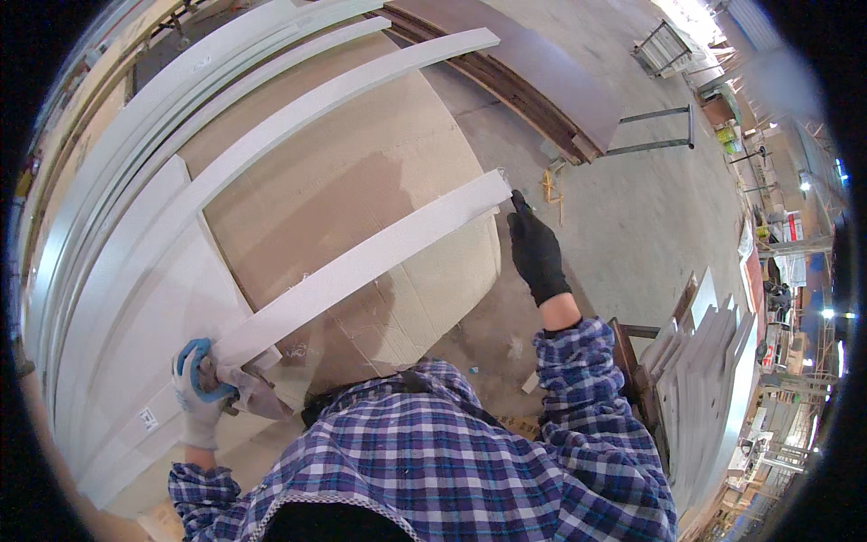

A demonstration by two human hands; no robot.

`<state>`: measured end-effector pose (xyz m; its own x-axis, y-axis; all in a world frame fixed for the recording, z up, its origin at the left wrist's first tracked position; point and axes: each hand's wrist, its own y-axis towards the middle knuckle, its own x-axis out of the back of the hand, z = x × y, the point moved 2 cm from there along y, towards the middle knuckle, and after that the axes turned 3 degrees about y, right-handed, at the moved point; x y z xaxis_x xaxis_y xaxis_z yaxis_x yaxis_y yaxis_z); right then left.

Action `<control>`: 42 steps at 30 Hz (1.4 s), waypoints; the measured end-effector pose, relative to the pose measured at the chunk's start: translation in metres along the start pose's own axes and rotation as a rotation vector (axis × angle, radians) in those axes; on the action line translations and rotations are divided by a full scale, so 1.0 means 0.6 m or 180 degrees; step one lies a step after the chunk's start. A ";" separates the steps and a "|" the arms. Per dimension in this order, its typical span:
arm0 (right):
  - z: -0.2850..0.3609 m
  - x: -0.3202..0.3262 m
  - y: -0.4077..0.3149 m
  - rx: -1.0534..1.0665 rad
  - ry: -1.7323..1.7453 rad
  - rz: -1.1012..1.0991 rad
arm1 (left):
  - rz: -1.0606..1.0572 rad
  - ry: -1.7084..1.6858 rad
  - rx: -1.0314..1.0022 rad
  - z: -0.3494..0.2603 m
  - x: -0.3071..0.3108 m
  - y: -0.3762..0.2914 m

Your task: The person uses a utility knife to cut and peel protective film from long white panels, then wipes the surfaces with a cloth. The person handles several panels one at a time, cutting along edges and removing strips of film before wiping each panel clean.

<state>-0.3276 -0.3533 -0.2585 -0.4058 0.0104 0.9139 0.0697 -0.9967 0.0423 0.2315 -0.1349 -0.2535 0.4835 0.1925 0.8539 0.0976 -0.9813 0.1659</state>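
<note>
A long white strip of board (372, 264) lies slantwise before me over a sheet of brown cardboard (433, 135). My left hand (200, 383), in a white glove with blue coating, clasps a crumpled greyish rag (257, 396) at the strip's near left end. The rag hangs down beside that end. At the far right end, the fingertips of my black-gloved right hand (538, 251) meet the strip's edge or lie right beside it. Whether they grip its underside is hidden. Loose fibres stick out from the strip's right corner.
Another white strip (352, 81) curves across the cardboard's far side. White panels (135, 298) are stacked at left, one bearing a printed label. Brown boards (528, 74) lie beyond on a metal stand (689, 127). At right, upright panels (704, 379) lean together above the concrete floor (650, 223).
</note>
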 end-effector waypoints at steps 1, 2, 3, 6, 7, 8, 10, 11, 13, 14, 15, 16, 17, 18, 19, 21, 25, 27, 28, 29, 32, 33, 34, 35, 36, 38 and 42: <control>-0.015 0.008 -0.003 -0.0225 0.0119 -0.0231 | 0.0079 0.0003 0.0045 0.004 -0.003 -0.003; -0.026 0.015 -0.006 -0.0366 0.0304 -0.0287 | -0.0024 -0.0003 0.0059 0.007 -0.005 -0.005; -0.036 0.019 -0.010 -0.0735 0.0605 -0.0164 | 0.0079 -0.0264 0.0283 0.007 -0.007 -0.009; -0.041 0.035 -0.021 -0.0903 0.1398 -0.0667 | -0.0144 -0.1005 0.0526 -0.032 -0.017 -0.013; -0.036 0.039 -0.024 -0.0761 0.1236 -0.0932 | -0.0185 -0.1163 0.0387 -0.064 -0.024 -0.015; -0.023 0.040 -0.023 -0.0081 0.0925 -0.0790 | -0.0228 -0.1288 -0.0052 -0.105 -0.028 -0.013; 0.003 0.035 -0.024 0.0988 0.0316 -0.0450 | 0.0759 -0.1509 -0.0452 -0.195 -0.055 0.004; 0.011 0.032 -0.023 0.1048 0.0288 -0.0248 | 0.1323 -0.1345 -0.0565 -0.238 -0.066 0.014; 0.024 0.033 -0.017 0.1111 0.0349 -0.0189 | 0.1610 -0.1908 -0.0965 -0.325 -0.149 0.060; 0.025 0.036 -0.013 0.0890 0.0088 -0.0242 | 0.2123 -0.2434 0.0012 -0.353 -0.191 0.076; 0.027 0.039 -0.008 0.0913 -0.0086 -0.0206 | 0.2327 -0.3279 0.0346 -0.369 -0.228 0.102; 0.029 0.044 -0.003 0.1045 -0.0250 -0.0321 | 0.2576 -0.3931 0.0682 -0.377 -0.261 0.127; 0.026 0.047 0.004 0.0953 -0.0221 -0.0101 | 0.2455 -0.4167 0.0680 -0.379 -0.285 0.146; 0.024 0.052 0.010 0.0974 -0.0172 -0.0027 | 0.2271 -0.4252 0.0664 -0.379 -0.306 0.161; 0.019 0.057 0.017 0.0825 -0.0209 0.0063 | 0.1810 -0.3785 -0.0115 -0.378 -0.316 0.167; 0.014 0.066 0.030 0.1225 -0.0249 0.0105 | 0.1846 -0.4559 0.0310 -0.369 -0.342 0.172; -0.003 0.078 0.058 0.1443 0.0162 0.0494 | 0.2131 -0.6326 0.2018 -0.354 -0.371 0.165; -0.013 0.082 0.074 0.1335 -0.0031 0.0670 | 0.1938 -0.5949 0.1684 -0.349 -0.374 0.165; -0.016 0.084 0.082 0.1372 -0.0039 0.0720 | 0.1853 -0.5710 0.1215 -0.349 -0.373 0.166; -0.019 0.085 0.091 0.1330 -0.0091 0.0794 | 0.1751 -0.5362 0.0836 -0.349 -0.371 0.167; -0.020 0.083 0.119 0.1641 -0.0199 0.1216 | 0.1733 -0.5577 0.0825 -0.349 -0.369 0.166; -0.018 0.083 0.130 0.1877 -0.0014 0.1104 | 0.1782 -0.5874 0.0999 -0.349 -0.368 0.164; -0.016 0.082 0.142 0.1962 0.0048 0.1128 | 0.1791 -0.5885 0.1126 -0.350 -0.367 0.164; -0.016 0.079 0.153 0.1968 0.0020 0.1206 | 0.1788 -0.5898 0.1244 -0.350 -0.367 0.163; -0.012 0.080 0.161 0.2325 -0.0119 0.0956 | 0.1757 -0.5948 0.1447 -0.350 -0.366 0.162; -0.012 0.079 0.176 0.2337 -0.0161 0.1080 | 0.1650 -0.5503 0.1028 -0.352 -0.362 0.164; -0.019 0.077 0.194 0.2059 -0.0334 0.1619 | 0.1544 -0.4840 0.0806 -0.352 -0.359 0.167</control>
<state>-0.3485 -0.4698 -0.2158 -0.0982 -0.3897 0.9157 0.7452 -0.6387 -0.1918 -0.0465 -0.2751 -0.3170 0.8652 -0.1436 -0.4804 -0.2542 -0.9515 -0.1733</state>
